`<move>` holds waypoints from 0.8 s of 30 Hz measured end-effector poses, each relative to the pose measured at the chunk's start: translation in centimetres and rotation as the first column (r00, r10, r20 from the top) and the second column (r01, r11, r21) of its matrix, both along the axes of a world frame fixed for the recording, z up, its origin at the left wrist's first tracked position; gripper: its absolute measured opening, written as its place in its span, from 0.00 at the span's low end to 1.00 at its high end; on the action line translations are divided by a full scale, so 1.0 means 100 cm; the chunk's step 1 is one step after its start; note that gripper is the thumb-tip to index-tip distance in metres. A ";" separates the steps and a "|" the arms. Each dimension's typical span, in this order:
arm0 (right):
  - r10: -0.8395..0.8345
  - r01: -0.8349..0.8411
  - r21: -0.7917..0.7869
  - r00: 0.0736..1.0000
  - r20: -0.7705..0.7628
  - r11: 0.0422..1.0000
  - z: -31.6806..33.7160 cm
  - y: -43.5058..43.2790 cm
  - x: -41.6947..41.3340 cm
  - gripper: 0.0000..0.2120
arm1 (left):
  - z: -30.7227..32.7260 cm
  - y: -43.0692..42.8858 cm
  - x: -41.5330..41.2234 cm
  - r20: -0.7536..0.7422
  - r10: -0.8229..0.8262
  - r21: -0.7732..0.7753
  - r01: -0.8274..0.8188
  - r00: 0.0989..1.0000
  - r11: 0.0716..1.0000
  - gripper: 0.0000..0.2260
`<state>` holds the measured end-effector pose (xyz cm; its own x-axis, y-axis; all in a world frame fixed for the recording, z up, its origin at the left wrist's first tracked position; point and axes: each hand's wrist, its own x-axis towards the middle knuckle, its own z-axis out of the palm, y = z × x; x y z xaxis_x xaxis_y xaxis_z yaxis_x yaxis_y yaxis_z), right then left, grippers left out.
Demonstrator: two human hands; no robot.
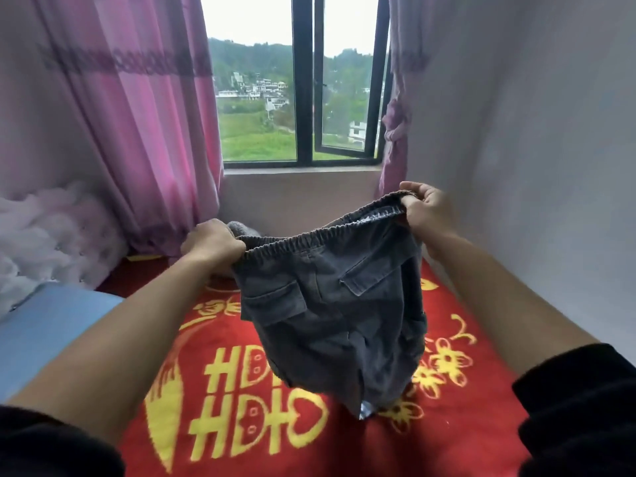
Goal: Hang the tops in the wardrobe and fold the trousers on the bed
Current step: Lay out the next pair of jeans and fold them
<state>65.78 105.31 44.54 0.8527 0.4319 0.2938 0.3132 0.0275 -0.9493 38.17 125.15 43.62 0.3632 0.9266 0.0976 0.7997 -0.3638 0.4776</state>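
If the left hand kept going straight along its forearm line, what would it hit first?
Probably the grey cloth bundle lying just beyond the left hand, which grips the trousers by the waistband. Behind that comes the wall under the window. Depth is hard to judge.

Trousers (330, 304): matt grey faded cloth, ribbed elastic waistband. Blanket (309, 442), lower frame: plush red-and-yellow pile. Curtain (137, 115), upper left: thin pink fabric.

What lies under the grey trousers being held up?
A red bedspread with yellow patterns; the trousers hang over it, gripped by the left hand and right hand. Their legs cover part of the pattern.
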 end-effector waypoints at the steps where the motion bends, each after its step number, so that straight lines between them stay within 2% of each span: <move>1: -0.045 0.045 -0.001 0.998 0.034 0.999 0.007 -0.006 -0.002 0.12 | 0.009 -0.001 0.001 -0.011 -0.008 0.031 0.008 1.000 0.999 0.10; 4: -0.119 0.114 0.043 0.981 0.151 0.993 0.039 -0.025 -0.011 0.18 | 0.044 -0.003 0.004 0.141 -0.087 0.051 0.081 0.986 0.995 0.09; 7: -0.152 0.133 0.081 0.939 0.309 0.988 0.075 -0.043 -0.017 0.17 | 0.083 -0.008 0.004 0.333 -0.093 0.121 0.056 0.938 0.991 0.08; 9: -0.157 0.129 0.104 0.926 0.343 0.986 0.091 -0.052 -0.018 0.16 | 0.102 -0.009 0.005 0.384 -0.103 0.075 0.080 0.917 0.994 0.10; 13: -0.166 0.143 0.092 0.930 0.327 0.985 0.100 -0.062 -0.023 0.15 | 0.111 -0.017 0.010 0.491 -0.082 -0.092 0.146 0.867 0.985 0.11; 14: -0.178 0.161 0.080 0.931 0.318 0.984 0.098 -0.065 -0.024 0.15 | 0.110 -0.020 0.012 0.552 -0.071 -0.148 0.182 0.831 0.972 0.11; 16: -0.199 0.189 0.065 0.940 0.278 0.980 0.093 -0.072 -0.024 0.15 | 0.107 -0.025 0.015 0.711 -0.013 -0.294 0.314 0.703 0.902 0.11; 18: -0.209 0.197 0.082 0.961 0.181 0.977 0.088 -0.077 -0.021 0.13 | 0.102 -0.028 0.014 0.790 0.012 -0.353 0.439 0.613 0.826 0.10; 21: -0.269 0.262 0.160 0.963 0.023 0.952 0.080 -0.078 -0.013 0.11 | 0.092 -0.031 0.021 0.793 -0.057 -0.291 0.460 0.607 0.839 0.04; 24: -0.396 0.365 0.191 0.904 0.158 0.911 0.067 -0.075 -0.003 0.10 | 0.081 -0.028 0.037 0.791 -0.112 -0.065 0.265 0.601 0.962 0.06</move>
<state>65.47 97.79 51.28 0.8645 0.0219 0.5022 0.5021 0.0103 -0.8648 41.83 122.39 51.69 0.3900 0.8752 0.2862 0.0244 -0.3205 0.9469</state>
